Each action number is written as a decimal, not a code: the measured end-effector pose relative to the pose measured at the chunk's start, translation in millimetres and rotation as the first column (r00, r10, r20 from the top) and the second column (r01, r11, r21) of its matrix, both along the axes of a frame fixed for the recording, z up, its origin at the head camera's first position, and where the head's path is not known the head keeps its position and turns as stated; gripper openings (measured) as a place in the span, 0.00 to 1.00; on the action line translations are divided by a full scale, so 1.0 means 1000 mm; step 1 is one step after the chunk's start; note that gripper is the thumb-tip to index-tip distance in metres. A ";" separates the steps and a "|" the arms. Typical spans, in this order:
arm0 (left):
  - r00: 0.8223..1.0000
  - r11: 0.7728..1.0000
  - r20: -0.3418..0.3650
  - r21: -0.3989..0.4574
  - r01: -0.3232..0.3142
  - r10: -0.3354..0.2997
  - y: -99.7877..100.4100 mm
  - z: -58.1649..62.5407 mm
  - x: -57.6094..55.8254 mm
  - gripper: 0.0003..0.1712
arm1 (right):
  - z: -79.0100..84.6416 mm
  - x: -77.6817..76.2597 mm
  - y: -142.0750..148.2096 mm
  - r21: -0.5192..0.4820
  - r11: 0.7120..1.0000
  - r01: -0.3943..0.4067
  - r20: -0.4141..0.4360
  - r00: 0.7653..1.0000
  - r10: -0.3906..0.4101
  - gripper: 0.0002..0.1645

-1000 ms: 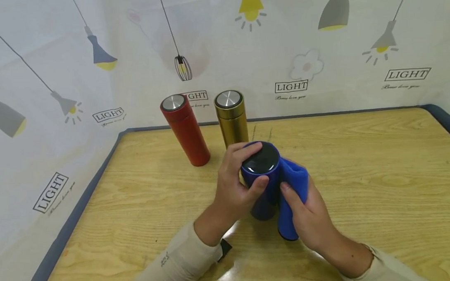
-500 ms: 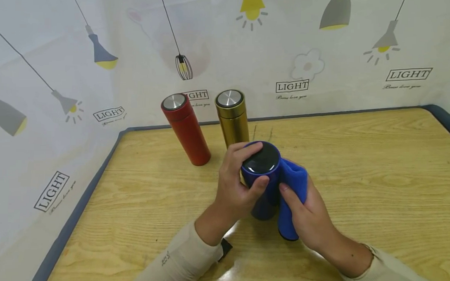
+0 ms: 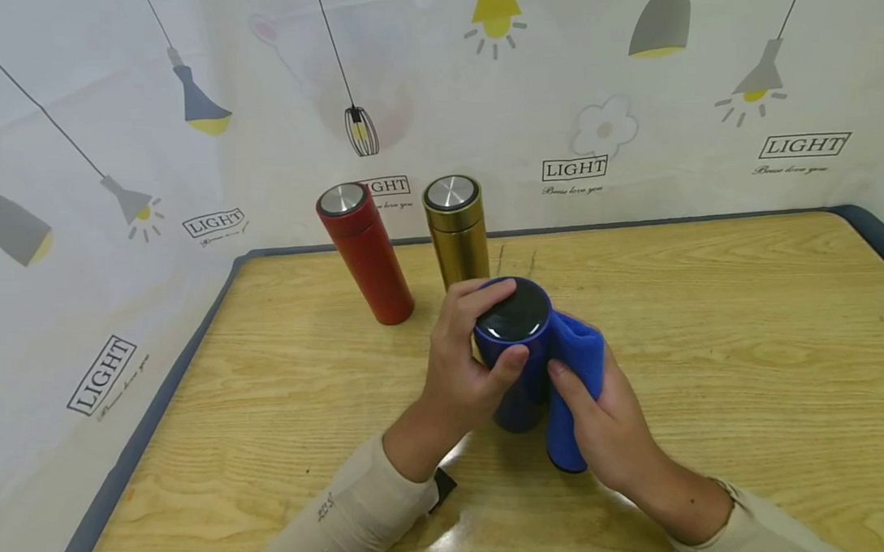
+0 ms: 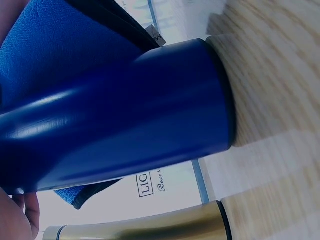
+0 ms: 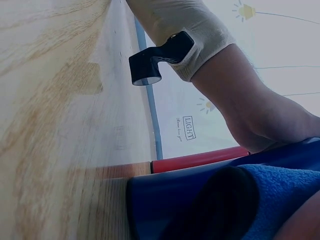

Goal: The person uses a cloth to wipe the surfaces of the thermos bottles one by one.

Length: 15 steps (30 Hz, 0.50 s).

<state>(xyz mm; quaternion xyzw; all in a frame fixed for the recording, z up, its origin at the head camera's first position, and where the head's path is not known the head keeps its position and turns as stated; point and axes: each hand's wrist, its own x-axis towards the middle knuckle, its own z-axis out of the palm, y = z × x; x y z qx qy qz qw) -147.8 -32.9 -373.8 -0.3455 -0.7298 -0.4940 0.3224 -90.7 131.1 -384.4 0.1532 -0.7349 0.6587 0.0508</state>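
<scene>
A blue thermos flask (image 3: pixel 520 392) with a black lid top stands upright on the wooden table. My left hand (image 3: pixel 462 370) grips it near the top, with the index finger on the lid and the thumb on the near side. Folded against the flask's right side is a blue cloth (image 3: pixel 580 358) with a dark edge, which my right hand (image 3: pixel 615 424) holds between thumb and fingers. In the left wrist view, the cloth (image 4: pixel 65 50) reaches behind the flask (image 4: pixel 150 105). The right-hand fingers behind the cloth are mostly hidden.
A red thermos (image 3: pixel 373 261) and a gold thermos (image 3: pixel 461 240), both with silver lid tops, stand farther back on the table (image 3: pixel 739 343). A printed lamp-pattern sheet (image 3: pixel 492 107) hangs behind. The right wrist view shows a black camera mount (image 5: pixel 162 55) on the left sleeve.
</scene>
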 end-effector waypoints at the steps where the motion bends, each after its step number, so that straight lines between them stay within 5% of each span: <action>1: 1.000 1.000 0.000 0.000 0.000 0.000 0.000 0.000 0.000 0.36 | 0.000 0.000 0.000 -0.001 1.000 0.000 -0.001 1.000 0.000 0.28; 15: 1.000 1.000 -0.012 0.002 -0.002 0.002 0.000 0.000 0.000 0.36 | -0.001 -0.001 0.000 0.004 1.000 -0.003 0.020 1.000 0.003 0.28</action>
